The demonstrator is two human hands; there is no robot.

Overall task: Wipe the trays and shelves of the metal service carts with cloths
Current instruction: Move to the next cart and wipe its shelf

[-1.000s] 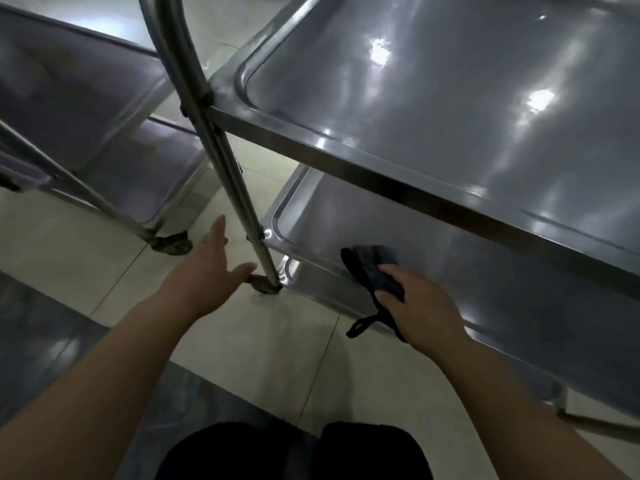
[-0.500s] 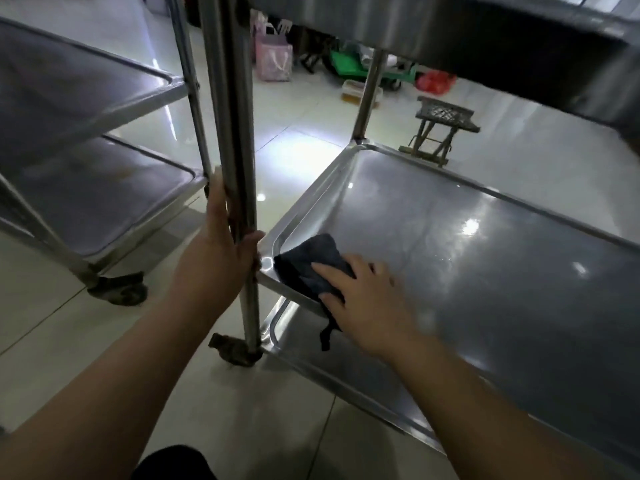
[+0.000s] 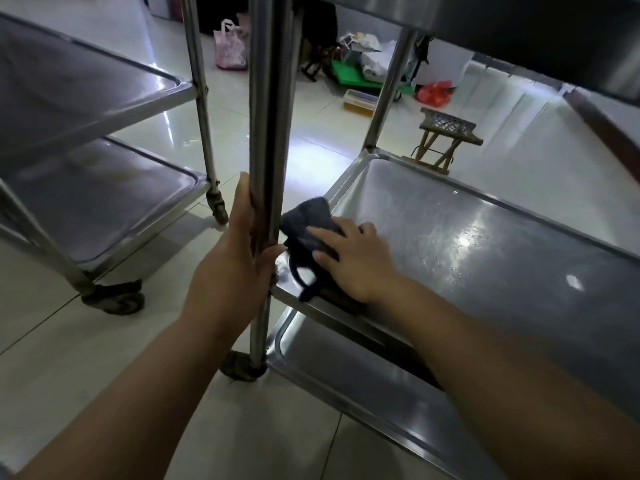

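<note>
A dark grey cloth [image 3: 306, 221] lies in the near left corner of the middle shelf [image 3: 485, 244] of the metal cart in front of me. My right hand [image 3: 353, 258] presses flat on the cloth, fingers spread over it. A strip of the cloth hangs over the shelf's front rim. My left hand [image 3: 232, 268] is wrapped around the cart's upright corner post [image 3: 266, 133]. The bottom shelf [image 3: 346, 372] shows below, and the top tray's underside [image 3: 519, 36] is overhead.
A second metal cart [image 3: 86, 133] with two shelves stands to the left on castors. On the tiled floor behind are a small folding stool [image 3: 446, 133], a pink bag [image 3: 230, 46], a green trolley [image 3: 349, 76] with bags, and a red bag [image 3: 434, 93].
My head has dropped from above the top tray to the middle shelf's level. My left hand reached the post and gripped it. My right hand pushed the cloth onto the shelf's corner.
</note>
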